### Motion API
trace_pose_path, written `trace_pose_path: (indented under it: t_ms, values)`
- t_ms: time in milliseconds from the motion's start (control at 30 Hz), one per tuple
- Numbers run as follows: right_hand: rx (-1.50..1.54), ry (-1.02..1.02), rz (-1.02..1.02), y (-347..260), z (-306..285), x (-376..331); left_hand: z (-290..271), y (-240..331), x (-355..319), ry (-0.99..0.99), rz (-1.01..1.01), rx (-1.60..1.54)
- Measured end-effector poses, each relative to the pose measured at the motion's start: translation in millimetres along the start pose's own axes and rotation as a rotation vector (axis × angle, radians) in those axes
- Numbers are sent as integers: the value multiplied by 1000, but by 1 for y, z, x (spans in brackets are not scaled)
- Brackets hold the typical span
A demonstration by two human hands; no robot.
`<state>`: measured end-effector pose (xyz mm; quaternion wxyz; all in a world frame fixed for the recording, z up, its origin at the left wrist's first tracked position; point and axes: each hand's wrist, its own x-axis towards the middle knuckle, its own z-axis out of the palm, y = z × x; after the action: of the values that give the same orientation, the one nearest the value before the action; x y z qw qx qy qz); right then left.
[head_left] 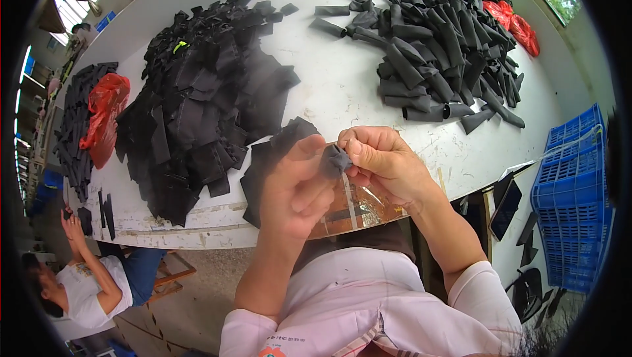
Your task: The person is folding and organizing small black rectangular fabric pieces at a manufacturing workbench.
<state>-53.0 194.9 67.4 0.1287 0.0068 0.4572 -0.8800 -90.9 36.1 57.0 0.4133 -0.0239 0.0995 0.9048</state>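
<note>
In front of my body, above the table's near edge, a small black fabric piece (334, 162) is bunched between my two hands. My right hand (388, 163) is closed, pinching its right edge between thumb and fingers. On its other side my left hand (296, 186) is slightly blurred, its fingers curled against the fabric. Beneath and behind the left hand lie some flat black fabric pieces (253, 179). A large heap of similar flat pieces (204, 113) spreads to the left. At the far right is a pile of rolled or tube-shaped black pieces (421, 41).
A brown taped board (368, 209) lies at the white table's (309, 48) near edge. Red plastic bags rest at the left (106, 117) and far right (510, 21). Blue crates (571, 205) stand at the right. Another person (99, 284) sits at the lower left.
</note>
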Motion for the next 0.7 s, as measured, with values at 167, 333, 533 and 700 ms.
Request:
trace_pose_path:
  t_ms: [167,333,533,700]
  values:
    - [-42,10,-7,-3,0,2,5,-5,-3,0,122,162]
    - [-33,-3,19,7,-1,12,-3,2,-9,30,123,210]
    - [-268,-21,-126,-21,-8,7,13,-3,5,-214,-64,-127]
    - [-179,-136,-162,-31,-48,5,38,-13,-5,-105,316,573]
